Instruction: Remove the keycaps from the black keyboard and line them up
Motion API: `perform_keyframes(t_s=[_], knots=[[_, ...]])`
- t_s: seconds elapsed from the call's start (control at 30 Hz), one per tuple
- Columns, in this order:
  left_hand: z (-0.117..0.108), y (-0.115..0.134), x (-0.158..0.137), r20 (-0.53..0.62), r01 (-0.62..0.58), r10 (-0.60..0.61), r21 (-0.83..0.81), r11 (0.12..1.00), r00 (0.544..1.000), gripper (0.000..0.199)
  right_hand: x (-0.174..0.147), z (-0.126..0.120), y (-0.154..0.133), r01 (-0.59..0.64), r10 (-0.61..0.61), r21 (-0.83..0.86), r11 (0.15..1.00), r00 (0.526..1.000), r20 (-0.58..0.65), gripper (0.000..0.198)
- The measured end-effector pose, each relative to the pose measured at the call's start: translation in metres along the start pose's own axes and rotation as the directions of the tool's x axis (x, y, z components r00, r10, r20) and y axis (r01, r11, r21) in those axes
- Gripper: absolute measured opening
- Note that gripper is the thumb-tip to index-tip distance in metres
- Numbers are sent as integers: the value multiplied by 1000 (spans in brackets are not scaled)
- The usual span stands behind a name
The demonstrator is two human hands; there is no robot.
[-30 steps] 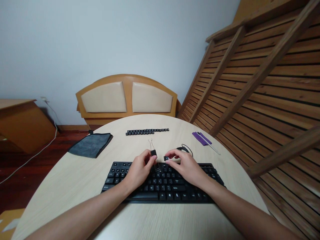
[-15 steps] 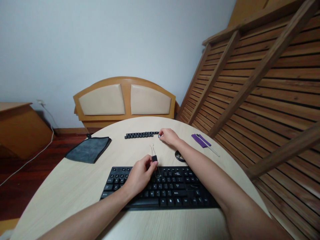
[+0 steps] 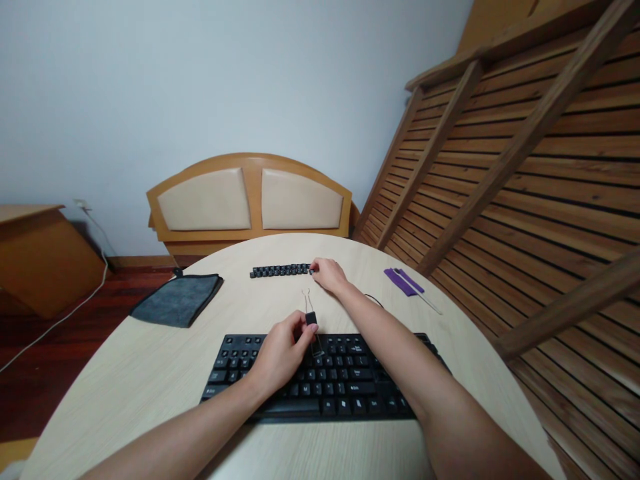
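Note:
A keycap puller (image 3: 311, 319) with a black grip and thin wire prongs is pinched in my left hand (image 3: 286, 343), its prongs pointing away from me. Below it lies a black keyboard (image 3: 345, 407), partly covered by my forearms; several key positions in its upper rows lack caps. Farther back, removed black keycaps (image 3: 280, 271) stand in two neat rows. At the right end of these rows my right hand (image 3: 327, 274) pinches a small keycap (image 3: 311, 271) down at the tabletop, mostly hidden by the fingers.
On the round pale table (image 3: 165, 373), a folded grey cloth (image 3: 177, 300) lies at the left. A purple cloth (image 3: 403, 282) with a thin white-handled stick (image 3: 425, 300) on it lies at the right. A black cable (image 3: 374, 300) shows behind my right forearm.
My right hand has moved slightly left with the keycap, up against the end of the keycap rows. My left hand with the keycap puller has hardly moved.

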State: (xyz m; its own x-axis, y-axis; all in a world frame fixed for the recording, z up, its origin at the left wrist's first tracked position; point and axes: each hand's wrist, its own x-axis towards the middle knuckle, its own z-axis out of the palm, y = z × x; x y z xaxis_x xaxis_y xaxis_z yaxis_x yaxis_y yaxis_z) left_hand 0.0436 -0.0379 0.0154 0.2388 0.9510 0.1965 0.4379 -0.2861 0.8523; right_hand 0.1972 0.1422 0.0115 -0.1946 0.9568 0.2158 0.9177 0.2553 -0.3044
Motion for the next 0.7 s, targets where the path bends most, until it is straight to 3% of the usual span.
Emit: perform_keyframes(t_s=[0.7], knots=[[1,0,1,-3,-2,2,11,1000,1000,24,4,0,-2,-21,21,-7,1000,1000,1,24]])
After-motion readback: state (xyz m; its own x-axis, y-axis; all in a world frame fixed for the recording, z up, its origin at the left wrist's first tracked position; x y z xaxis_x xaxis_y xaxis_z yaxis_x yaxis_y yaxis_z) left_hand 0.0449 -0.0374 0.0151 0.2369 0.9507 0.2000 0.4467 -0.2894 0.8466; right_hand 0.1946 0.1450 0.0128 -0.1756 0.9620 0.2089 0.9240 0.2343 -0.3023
